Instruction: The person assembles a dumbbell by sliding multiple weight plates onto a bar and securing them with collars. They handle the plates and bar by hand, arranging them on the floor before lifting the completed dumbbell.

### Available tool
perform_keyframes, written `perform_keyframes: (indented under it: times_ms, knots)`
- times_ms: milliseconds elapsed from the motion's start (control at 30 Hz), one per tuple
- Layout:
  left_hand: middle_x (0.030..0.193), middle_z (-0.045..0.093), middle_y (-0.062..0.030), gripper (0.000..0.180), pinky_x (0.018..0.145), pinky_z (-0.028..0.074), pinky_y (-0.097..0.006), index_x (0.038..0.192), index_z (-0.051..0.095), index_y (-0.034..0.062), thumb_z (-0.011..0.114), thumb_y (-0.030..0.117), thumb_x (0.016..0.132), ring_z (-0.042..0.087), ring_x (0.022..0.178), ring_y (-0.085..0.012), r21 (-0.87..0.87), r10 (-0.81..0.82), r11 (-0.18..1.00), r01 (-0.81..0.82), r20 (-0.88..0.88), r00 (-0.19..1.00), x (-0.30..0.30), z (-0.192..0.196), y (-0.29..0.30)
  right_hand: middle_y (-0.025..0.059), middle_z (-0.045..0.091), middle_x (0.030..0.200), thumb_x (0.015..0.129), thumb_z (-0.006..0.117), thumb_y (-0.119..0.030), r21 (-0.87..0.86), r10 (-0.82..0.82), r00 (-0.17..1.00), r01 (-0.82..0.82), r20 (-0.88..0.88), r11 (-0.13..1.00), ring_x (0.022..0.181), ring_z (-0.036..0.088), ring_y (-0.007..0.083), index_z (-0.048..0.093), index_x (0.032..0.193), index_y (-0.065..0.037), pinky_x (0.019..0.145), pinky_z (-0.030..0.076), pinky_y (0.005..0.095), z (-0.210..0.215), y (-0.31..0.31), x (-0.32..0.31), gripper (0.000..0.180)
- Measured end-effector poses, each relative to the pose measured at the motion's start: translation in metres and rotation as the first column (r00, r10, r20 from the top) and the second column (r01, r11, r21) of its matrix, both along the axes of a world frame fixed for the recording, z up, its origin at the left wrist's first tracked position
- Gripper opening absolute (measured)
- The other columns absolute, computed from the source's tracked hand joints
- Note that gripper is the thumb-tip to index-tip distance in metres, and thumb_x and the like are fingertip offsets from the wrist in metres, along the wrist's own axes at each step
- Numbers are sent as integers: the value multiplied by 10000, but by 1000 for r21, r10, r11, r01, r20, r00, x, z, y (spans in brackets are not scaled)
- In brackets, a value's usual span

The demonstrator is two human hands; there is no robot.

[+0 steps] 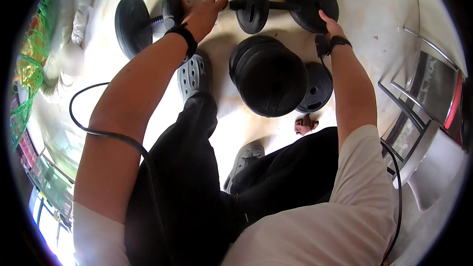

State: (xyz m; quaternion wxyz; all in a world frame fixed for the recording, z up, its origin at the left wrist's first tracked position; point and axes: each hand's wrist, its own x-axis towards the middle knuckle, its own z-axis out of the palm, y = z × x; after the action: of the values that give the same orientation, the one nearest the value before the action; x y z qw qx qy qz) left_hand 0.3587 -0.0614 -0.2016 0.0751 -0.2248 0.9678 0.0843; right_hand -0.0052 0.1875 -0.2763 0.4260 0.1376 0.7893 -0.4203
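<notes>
On the pale floor [236, 133] ahead, I steady a black round-plated dumbbell [283, 5]: my left hand [199, 15] reaches its bar end with fingers loosely spread, my right hand [331, 27] cups the outer plate, beside stacked black weight discs [268, 76].

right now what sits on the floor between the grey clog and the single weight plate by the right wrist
In the head view, a stack of black weight plates lies between the grey clog and the single weight plate, overlapping that plate's edge.

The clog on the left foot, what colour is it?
Grey clog, perforated with holes, clearest in the head view.
</notes>
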Motion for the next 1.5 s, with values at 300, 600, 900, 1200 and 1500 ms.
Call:
perform_keyframes:
  times_ms: [300, 600, 900, 1200, 1500]
  knots:
    - [1050, 561, -113, 482, 663, 391, -634, 1203, 470, 167, 485, -72, 784, 610, 909, -401, 69, -42, 996, 53, -156, 987, 5, -35, -25, 91, 644, 1093, 759, 810, -296, -23, 28, 999, -28, -20, 999, 972, 602, 213, 595, 1170, 15, 816, 465, 326, 49, -7, 26, 558]
    - [1064, 598, -96, 425, 773, 340, -637, 1161, 543, 212, 463, -29, 820, 608, 992, -388, 198, 86, 977, -78, -36, 996, 1, -26, -25, 81, 657, 1015, 749, 816, -218, -278, 200, 906, -315, -374, 907, 843, 633, 173, 575, 1092, 9, 711, 495, 298, 93, -17, 53, 477]
    - [1058, 610, -75, 427, 800, 323, -614, 1162, 550, 214, 486, -32, 819, 604, 1019, -353, 247, 108, 966, -77, -116, 987, 23, -13, -22, 260, 628, 1098, 727, 786, -346, 467, 656, 430, -470, -620, 749, 1032, 616, 418, 425, 1206, 22, 895, 486, 467, 140, -50, 98, 704]
    - [1088, 615, -74, 415, 818, 315, -617, 1169, 546, 215, 475, -21, 835, 600, 1037, -349, 199, 122, 974, -105, -73, 990, 22, -12, -22, 255, 641, 1075, 730, 774, -363, 522, 713, 371, -496, -595, 694, 1033, 614, 419, 424, 1219, 0, 903, 483, 467, 150, -57, 104, 702]
    - [1081, 613, -103, 367, 764, 384, -614, 1160, 533, 161, 516, 3, 829, 597, 1028, -362, 270, 82, 963, -21, -217, 973, 30, -32, -31, 253, 653, 1035, 745, 757, -339, 562, 754, 292, -523, -588, 641, 998, 620, 434, 417, 1146, 3, 887, 484, 469, 155, -62, 112, 627]
